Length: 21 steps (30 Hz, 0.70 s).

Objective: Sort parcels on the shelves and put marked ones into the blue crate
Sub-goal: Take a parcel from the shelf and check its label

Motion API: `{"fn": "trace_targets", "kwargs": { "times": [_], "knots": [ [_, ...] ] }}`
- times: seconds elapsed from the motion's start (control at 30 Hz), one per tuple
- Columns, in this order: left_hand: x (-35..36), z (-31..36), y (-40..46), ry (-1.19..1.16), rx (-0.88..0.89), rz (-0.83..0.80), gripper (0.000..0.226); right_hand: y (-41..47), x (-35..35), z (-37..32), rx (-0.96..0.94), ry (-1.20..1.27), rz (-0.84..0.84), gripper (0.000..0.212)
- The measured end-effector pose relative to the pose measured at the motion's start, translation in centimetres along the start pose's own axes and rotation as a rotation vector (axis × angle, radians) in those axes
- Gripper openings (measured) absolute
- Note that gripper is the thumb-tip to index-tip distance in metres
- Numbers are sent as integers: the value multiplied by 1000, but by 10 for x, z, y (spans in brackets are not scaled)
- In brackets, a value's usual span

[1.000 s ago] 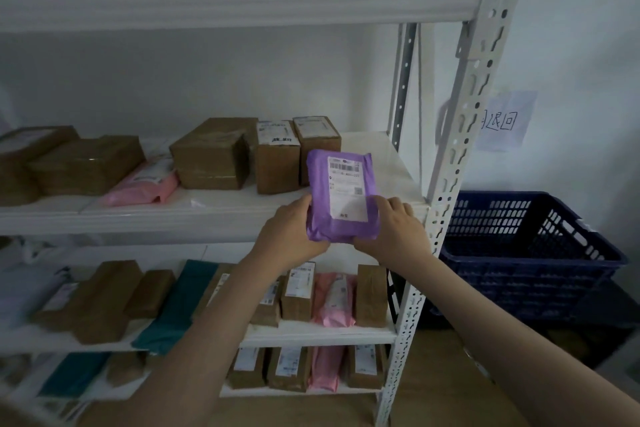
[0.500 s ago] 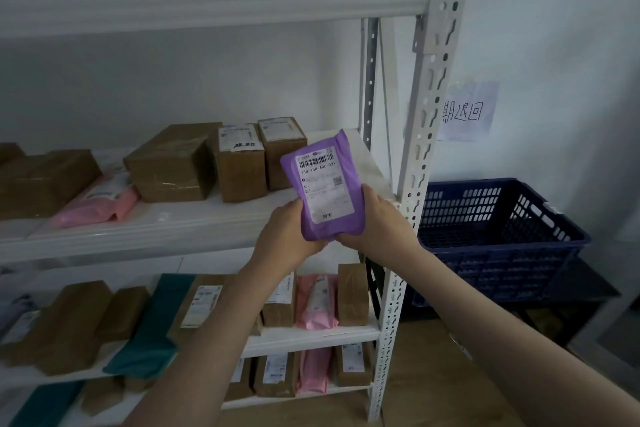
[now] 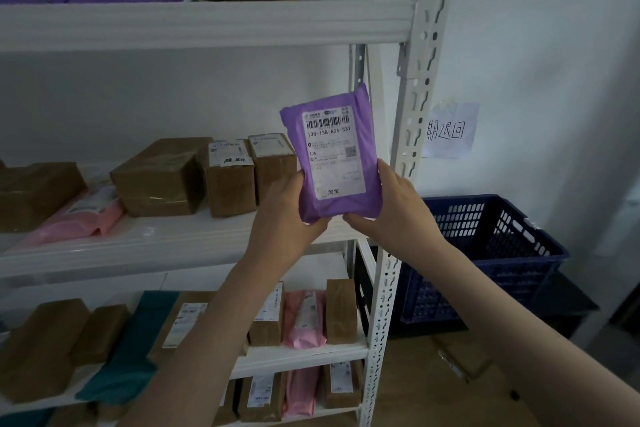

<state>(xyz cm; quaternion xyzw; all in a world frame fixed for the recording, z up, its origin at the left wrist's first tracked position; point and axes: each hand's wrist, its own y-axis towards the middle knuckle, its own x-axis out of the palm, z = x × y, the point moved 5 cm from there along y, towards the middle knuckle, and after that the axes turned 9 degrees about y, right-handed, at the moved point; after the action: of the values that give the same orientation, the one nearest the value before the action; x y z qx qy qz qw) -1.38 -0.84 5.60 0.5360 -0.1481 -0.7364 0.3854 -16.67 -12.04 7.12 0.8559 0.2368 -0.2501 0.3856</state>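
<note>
Clasping the purple parcel (image 3: 337, 163) upright, left grip (image 3: 287, 218) and right grip (image 3: 394, 208) close around its lower edges.

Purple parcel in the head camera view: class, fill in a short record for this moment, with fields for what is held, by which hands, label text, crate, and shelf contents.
held item: purple parcel, upright, label facing the camera
hands: left hand and right hand grip its lower end
label text: 138-138-A06-331 under a barcode
crate: blue crate on the floor, right of the shelf post; contents cannot be seen
middle shelf: brown boxes and a pink parcel
wall: paper note above the crate
</note>
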Motion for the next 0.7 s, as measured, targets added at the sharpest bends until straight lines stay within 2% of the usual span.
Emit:
{"fn": "trace_targets", "kwargs": {
  "times": [0.23, 0.37, 0.47, 0.57, 0.7],
  "knots": [
    [31, -23, -2, -42, -34, -106, 68, 11, 24, 27, 64, -116, -164, 64],
    [58, -40, 3, -60, -83, -229, 57, 28, 42, 46, 121, -188, -281, 66],
    [69, -42, 10, -22, -73, -242, 54, 35, 53, 60, 168, -211, -372, 73],
    [76, -38, 20, -32, -76, -237, 58, 38, 54, 67, 173, -144, -390, 65],
    [88, -34, 30, -42, -81, -240, 56, 39, 48, 69, 174, -134, -332, 56]
  ]
}}
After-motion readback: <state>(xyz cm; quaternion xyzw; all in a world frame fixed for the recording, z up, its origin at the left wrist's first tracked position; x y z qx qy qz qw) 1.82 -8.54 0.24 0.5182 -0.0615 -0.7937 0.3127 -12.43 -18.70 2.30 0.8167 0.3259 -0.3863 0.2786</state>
